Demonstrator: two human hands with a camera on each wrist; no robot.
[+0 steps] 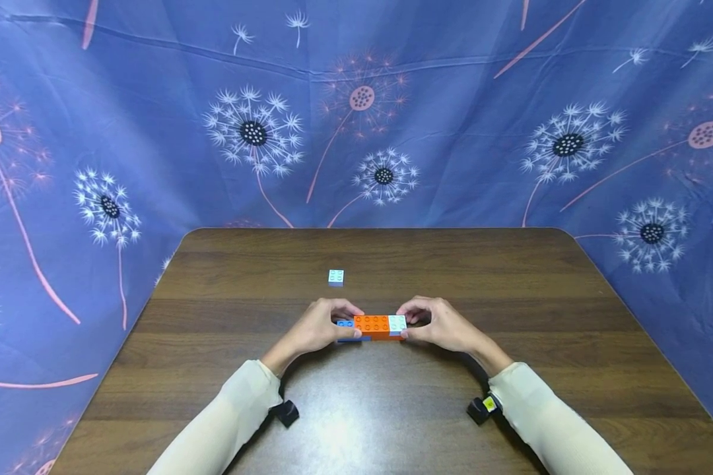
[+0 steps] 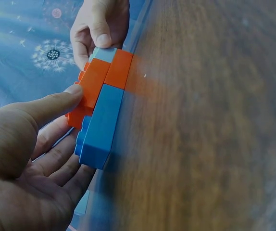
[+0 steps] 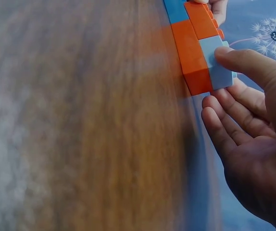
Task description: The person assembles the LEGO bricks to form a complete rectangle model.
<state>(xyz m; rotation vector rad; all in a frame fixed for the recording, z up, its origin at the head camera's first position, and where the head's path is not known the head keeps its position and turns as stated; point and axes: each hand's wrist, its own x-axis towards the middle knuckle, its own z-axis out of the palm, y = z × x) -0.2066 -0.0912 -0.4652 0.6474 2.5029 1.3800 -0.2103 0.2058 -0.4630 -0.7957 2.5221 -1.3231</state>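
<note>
Two layers of toy building bricks sit on the table between the hands. A blue brick (image 2: 102, 127) and an orange brick (image 3: 191, 60) lie end to end below. Across their joint sits an upper orange brick (image 1: 372, 323), with a small pale blue brick (image 1: 397, 323) beside it at the right end. My left hand (image 1: 323, 323) pinches the upper orange brick's left end, thumb on the near side, leaving the blue studs exposed. At the other end my right hand (image 1: 445, 324) pinches the pale blue brick between thumb and fingers.
Another small pale blue brick (image 1: 335, 278) lies farther back on the brown wooden table (image 1: 481, 270), slightly left of the joined bricks. Behind the table hangs a blue cloth (image 1: 451, 132) with a dandelion print. Each wrist wears a small black camera (image 1: 287, 413).
</note>
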